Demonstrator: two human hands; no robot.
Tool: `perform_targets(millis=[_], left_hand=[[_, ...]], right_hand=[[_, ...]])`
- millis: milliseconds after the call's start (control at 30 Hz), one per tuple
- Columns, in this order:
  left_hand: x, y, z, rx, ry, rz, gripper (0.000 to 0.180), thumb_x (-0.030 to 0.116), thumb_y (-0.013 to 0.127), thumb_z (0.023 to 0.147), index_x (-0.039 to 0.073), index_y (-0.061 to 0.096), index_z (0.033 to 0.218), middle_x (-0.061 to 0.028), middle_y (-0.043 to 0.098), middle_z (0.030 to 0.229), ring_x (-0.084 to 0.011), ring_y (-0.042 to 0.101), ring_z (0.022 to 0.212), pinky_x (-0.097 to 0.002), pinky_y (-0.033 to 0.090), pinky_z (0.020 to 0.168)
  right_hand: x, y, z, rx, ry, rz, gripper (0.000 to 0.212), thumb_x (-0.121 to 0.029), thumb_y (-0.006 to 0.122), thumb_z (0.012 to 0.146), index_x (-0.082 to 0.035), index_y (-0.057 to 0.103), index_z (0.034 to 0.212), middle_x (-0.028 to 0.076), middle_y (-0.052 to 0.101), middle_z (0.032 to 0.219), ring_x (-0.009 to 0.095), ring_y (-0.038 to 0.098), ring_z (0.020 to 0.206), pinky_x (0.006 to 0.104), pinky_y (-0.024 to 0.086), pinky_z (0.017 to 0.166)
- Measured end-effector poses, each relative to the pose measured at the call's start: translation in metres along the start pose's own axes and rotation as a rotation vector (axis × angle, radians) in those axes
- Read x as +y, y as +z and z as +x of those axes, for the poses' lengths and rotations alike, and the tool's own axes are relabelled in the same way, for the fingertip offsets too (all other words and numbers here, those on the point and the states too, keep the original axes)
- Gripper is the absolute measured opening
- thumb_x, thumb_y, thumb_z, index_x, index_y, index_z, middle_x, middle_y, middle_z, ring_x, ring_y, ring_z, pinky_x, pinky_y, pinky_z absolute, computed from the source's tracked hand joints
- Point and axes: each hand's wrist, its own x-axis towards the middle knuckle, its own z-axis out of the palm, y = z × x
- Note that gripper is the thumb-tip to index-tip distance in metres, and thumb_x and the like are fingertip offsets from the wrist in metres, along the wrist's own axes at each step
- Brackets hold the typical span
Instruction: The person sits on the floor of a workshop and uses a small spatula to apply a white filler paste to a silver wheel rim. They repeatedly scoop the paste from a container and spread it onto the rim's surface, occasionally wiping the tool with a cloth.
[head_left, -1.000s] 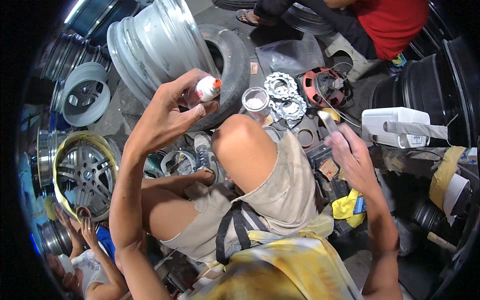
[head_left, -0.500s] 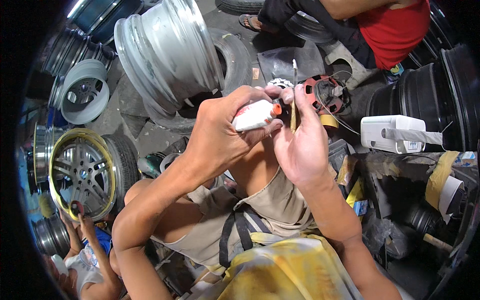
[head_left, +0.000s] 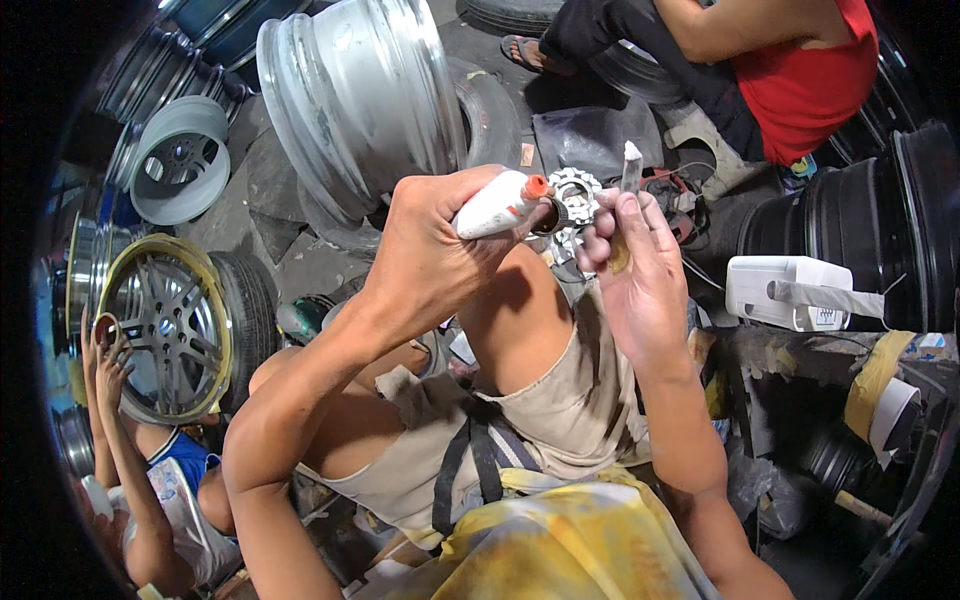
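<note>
Head: tool (head_left: 631,172) ptly behind R fingers (head_left: 636,225)

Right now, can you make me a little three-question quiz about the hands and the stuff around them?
1. Which of the person's own hands grips the white plastic bottle with an orange tip?
2. True or false: the slim, pale-tipped tool points its tip toward the bottom of the picture.
3. Pick one. What colour edges the round grey spoked wheel at the left? (a) blue (b) yellow (c) red

Key:
1. The left hand.
2. False: the right hand holds it tip up.
3. b
</note>
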Motion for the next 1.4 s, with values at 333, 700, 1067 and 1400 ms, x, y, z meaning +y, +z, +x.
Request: perform_targets(millis=[333, 700, 1067, 1400], left_hand=[[-0.002, -0.001, -0.001, 0.01, 0.231, -0.073, 0.018, 0.013, 0.074, 0.095, 0.001, 0.076, 0.109, -0.0046, 0.076, 0.092, -0.0067, 0.066, 0.084, -0.0234, 0.053, 0.075], [0.004, -0.018, -0.001, 0.018, 0.184, 0.256, 0.017, 0.011, 0.081, 0.086, 0.001, 0.067, 0.089, -0.0092, 0.064, 0.073, -0.0136, 0.059, 0.066, -0.0277, 0.047, 0.063], [-0.002, -0.019, -0.004, -0.129, 0.085, 0.565, 0.023, 0.016, 0.082, 0.074, 0.003, 0.066, 0.084, -0.0179, 0.064, 0.076, -0.0413, 0.063, 0.073, -0.0411, 0.048, 0.063], [0.006, -0.003, 0.002, -0.074, 0.116, 0.697, 0.024, 0.012, 0.081, 0.069, 0.004, 0.063, 0.083, -0.0172, 0.064, 0.077, -0.0418, 0.064, 0.076, -0.047, 0.047, 0.063]], right_hand=[[-0.008, 0.008, -0.006, -0.043, 0.312, -0.145, 0.031, -0.036, 0.067, 0.102, -0.007, 0.065, 0.114, -0.007, 0.058, 0.076, -0.002, 0.034, 0.05, 0.0187, 0.022, 0.043], [-0.026, 0.015, -0.004, -0.066, 0.025, -0.406, 0.034, -0.009, 0.078, 0.091, -0.002, 0.067, 0.122, -0.004, 0.064, 0.086, 0.002, 0.055, 0.066, 0.017, 0.044, 0.06], [-0.04, 0.013, 0.009, -0.44, -0.465, -1.021, 0.043, 0.008, 0.083, 0.073, 0.002, 0.073, 0.115, 0.008, 0.069, 0.103, 0.016, 0.067, 0.094, 0.0265, 0.053, 0.082], [-0.03, 0.01, 0.007, -0.109, -0.092, -0.877, 0.022, -0.018, 0.081, 0.089, 0.002, 0.073, 0.095, 0.001, 0.066, 0.077, 0.007, 0.056, 0.067, 0.0254, 0.045, 0.062]])
